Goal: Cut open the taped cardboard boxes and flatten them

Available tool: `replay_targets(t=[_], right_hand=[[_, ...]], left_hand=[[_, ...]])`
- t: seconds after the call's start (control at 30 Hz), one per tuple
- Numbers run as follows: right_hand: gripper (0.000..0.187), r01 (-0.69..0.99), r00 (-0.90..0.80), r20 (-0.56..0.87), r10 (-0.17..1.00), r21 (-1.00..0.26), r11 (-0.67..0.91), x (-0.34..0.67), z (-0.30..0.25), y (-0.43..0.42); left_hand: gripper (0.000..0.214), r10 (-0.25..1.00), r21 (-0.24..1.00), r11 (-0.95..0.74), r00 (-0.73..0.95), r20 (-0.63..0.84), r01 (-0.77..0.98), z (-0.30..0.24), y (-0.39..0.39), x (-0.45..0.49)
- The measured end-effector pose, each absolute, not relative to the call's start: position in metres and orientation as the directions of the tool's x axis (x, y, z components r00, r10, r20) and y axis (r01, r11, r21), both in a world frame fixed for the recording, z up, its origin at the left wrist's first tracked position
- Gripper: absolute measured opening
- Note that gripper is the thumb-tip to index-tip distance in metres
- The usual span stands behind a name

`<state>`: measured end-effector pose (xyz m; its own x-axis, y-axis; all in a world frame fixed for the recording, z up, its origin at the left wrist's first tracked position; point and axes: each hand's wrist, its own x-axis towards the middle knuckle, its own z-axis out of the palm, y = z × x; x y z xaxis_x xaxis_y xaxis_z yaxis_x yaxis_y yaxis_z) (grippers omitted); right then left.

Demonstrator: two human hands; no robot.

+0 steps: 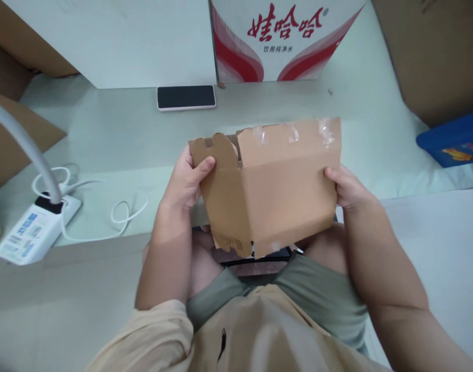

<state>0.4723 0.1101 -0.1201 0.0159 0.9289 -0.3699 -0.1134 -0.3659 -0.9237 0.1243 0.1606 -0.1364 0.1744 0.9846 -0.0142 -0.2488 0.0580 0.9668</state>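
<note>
Between my two hands, above my lap, is a creased piece of brown cardboard with torn edges and shiny bits of tape along its top. My left hand grips its left side, thumb on the near face and fingers hidden behind. At the right edge my right hand pinches it the same way, its fingers mostly out of sight behind the board. A vertical fold divides the narrower, darker left panel from the wide right one. The top edge has a notch near that fold.
Beyond the cardboard, a phone-like black slab lies before a large white box with red lettering. At left stand a white power strip and a looping white cable. A blue package sits at right, beside a brown carton.
</note>
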Motion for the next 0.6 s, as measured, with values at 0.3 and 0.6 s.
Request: replay_targets(t=[0.3,0.6], right_hand=[[0.059,-0.154,0.031,-0.351,0.936,-0.927,-0.343,0.4722,-0.1119,0.1081],[0.058,-0.203,0.049,-0.367,0.929,-0.914,-0.351,0.4730,-0.1138,0.1080]], left_hand=[[0.066,0.990,0.966,0.094,0.129,-0.064,-0.239,-0.1346,0.1613,0.1218],[0.064,0.996,0.988,0.049,0.084,-0.037,-0.146,-0.1429,0.1668,0.1162]])
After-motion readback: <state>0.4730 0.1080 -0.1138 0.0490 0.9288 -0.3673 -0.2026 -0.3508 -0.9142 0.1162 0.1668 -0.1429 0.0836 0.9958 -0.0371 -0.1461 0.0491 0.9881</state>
